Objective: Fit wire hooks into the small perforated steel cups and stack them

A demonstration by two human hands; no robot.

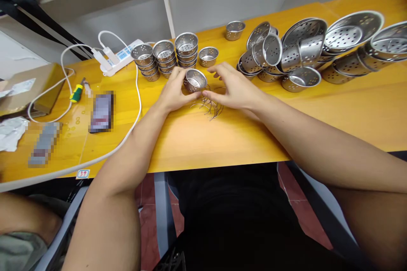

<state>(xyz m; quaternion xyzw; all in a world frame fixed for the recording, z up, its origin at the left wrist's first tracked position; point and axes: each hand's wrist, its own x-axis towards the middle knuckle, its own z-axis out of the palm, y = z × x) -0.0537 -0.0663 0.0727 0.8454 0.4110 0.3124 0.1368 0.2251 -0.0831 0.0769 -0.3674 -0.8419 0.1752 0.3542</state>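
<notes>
A small perforated metal cup [195, 80] is gripped at its left side by my left hand [174, 91], above the yellow table. My right hand [230, 87] is at the cup's right, fingers apart and curved, its thumb tip close to the lower rim; whether it touches cannot be made out. Thin bent wire pieces [212, 108] lie on the table under and between the hands. Just behind the held cup stands another single cup [208, 56]. Three stacks of such cups, one of them the nearest stack [186, 48], are behind my left hand.
Larger perforated metal cups and bowls [303, 46] pile up at right. A lone cup [235, 29] stands at the back. At left are a power strip [122, 57] with white cables, a screwdriver [76, 93], two blurred flat objects and a cardboard box [32, 93]. Another person's leg [28, 216] shows lower left.
</notes>
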